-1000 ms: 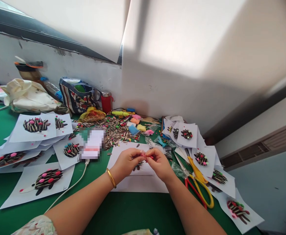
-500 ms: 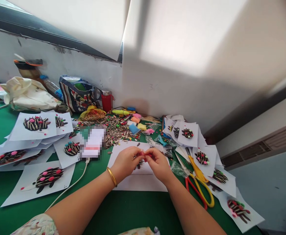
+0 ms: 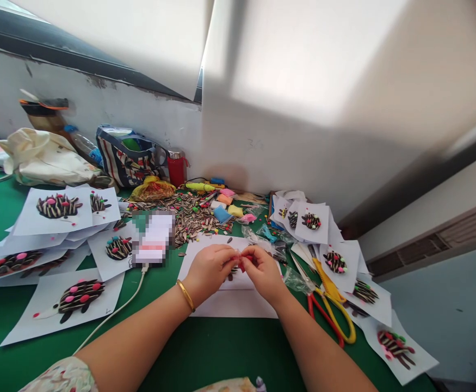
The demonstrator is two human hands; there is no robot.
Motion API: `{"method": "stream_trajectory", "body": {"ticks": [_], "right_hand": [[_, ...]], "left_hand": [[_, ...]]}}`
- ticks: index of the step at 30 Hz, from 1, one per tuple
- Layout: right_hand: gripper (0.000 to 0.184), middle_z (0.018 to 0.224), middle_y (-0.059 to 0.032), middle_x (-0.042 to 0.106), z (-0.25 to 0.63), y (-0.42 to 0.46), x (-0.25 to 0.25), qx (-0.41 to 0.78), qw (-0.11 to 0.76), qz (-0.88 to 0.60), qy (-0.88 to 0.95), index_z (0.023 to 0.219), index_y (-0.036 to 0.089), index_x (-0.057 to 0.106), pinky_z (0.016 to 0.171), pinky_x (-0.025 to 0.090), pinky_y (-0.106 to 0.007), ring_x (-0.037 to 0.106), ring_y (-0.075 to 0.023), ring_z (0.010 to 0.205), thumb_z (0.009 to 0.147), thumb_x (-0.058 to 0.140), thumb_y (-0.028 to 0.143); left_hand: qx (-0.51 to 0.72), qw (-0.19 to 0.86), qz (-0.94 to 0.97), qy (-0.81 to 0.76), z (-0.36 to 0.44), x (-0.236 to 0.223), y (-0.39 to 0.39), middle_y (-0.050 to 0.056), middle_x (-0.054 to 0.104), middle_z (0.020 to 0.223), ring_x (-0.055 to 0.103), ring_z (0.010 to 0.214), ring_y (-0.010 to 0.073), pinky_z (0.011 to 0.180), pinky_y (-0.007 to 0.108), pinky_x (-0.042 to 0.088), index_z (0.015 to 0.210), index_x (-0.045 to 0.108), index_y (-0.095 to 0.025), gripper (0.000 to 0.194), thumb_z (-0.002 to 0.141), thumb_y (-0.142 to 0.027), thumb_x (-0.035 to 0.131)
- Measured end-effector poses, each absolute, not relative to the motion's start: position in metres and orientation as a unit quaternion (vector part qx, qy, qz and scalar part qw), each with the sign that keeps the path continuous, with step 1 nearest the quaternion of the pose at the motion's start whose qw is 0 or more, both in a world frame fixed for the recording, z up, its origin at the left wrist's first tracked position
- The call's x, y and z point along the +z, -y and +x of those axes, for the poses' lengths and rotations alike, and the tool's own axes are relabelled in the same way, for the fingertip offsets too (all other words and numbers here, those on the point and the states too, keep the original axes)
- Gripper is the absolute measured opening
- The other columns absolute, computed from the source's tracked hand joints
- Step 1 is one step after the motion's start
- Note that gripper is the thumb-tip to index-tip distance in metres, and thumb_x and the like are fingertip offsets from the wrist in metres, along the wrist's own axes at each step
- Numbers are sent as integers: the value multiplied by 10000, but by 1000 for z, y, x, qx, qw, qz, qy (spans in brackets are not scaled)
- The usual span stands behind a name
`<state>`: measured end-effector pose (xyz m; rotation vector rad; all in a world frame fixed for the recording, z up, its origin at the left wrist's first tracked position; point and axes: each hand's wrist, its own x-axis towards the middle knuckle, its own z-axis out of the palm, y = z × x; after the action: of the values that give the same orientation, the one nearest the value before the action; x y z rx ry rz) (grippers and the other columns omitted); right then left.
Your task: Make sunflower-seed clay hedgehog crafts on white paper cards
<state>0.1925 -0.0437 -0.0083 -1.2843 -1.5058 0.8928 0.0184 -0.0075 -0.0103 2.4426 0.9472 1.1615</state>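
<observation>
My left hand point(image 3: 210, 270) and my right hand point(image 3: 264, 276) meet fingertip to fingertip over white paper point(image 3: 235, 306). Both are closed in a pinch on a small piece of red modelling clay point(image 3: 241, 265), mostly covered by the fingers; part of it looks wrapped in clear plastic. Partly hidden below them is a seed figure point(image 3: 231, 275) on the paper. One loose sunflower seed point(image 3: 229, 239) lies near the paper's far edge. Beyond the paper spreads a heap of sunflower seeds point(image 3: 192, 214), beside coloured clay packets point(image 3: 222, 214).
Finished seed-and-clay hedgehog sheets are piled at left point(image 3: 21, 226) and right point(image 3: 346, 283). Scissors point(image 3: 335, 318) lie right of my right hand, near crumpled plastic film point(image 3: 297, 280). A blurred phone point(image 3: 152, 239) trails a white cable point(image 3: 117, 314). Bags and a red flask point(image 3: 176, 170) stand along the wall.
Both hands stay over the paper, and the fingertips shift slightly around the red clay. The view moves a little; nothing else has visibly moved.
</observation>
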Motion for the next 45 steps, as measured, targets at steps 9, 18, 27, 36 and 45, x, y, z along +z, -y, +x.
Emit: {"method": "stream_trajectory", "body": {"ticks": [9, 18, 27, 36, 45], "right_hand": [[125, 744, -16, 644, 196, 41, -11, 342, 489, -536, 597, 876, 201, 601, 609, 460, -270, 582, -156, 646, 866, 559, 318], [145, 686, -3, 634, 194, 40, -9, 338, 468, -551, 603, 842, 199, 607, 589, 447, -264, 568, -152, 613, 856, 558, 335], [300, 733, -9, 642, 210, 23, -23, 404, 543, -541, 499, 925, 189, 606, 597, 502, -277, 597, -145, 638, 806, 642, 461], [256, 757, -14, 652, 201, 30, -16, 431, 534, -500, 528, 923, 190, 631, 614, 522, -287, 601, -141, 654, 804, 654, 416], [357, 981, -91, 696, 225, 14, -34, 273, 497, -593, 572, 1112, 171, 645, 775, 537, -374, 644, -201, 821, 852, 585, 408]], "left_hand": [[465, 216, 784, -350, 19, -6, 10, 91, 653, 1151, 608, 1093, 209, 954, 373, 512, 934, 711, -210, 124, 895, -265, 606], [452, 202, 804, -330, 19, -4, 11, 83, 653, 1085, 602, 1045, 206, 936, 387, 502, 897, 697, -202, 138, 914, -241, 566], [512, 408, 648, -389, 20, 0, 2, 62, 688, 932, 643, 883, 198, 792, 338, 535, 964, 739, -210, 189, 850, -316, 632], [496, 512, 557, -426, 22, 0, -2, 58, 716, 875, 661, 800, 189, 745, 319, 530, 885, 706, -162, 273, 686, -337, 774], [539, 583, 451, -407, 18, 9, -2, 58, 726, 887, 698, 778, 178, 621, 250, 496, 913, 616, -164, 306, 755, -399, 732]]}}
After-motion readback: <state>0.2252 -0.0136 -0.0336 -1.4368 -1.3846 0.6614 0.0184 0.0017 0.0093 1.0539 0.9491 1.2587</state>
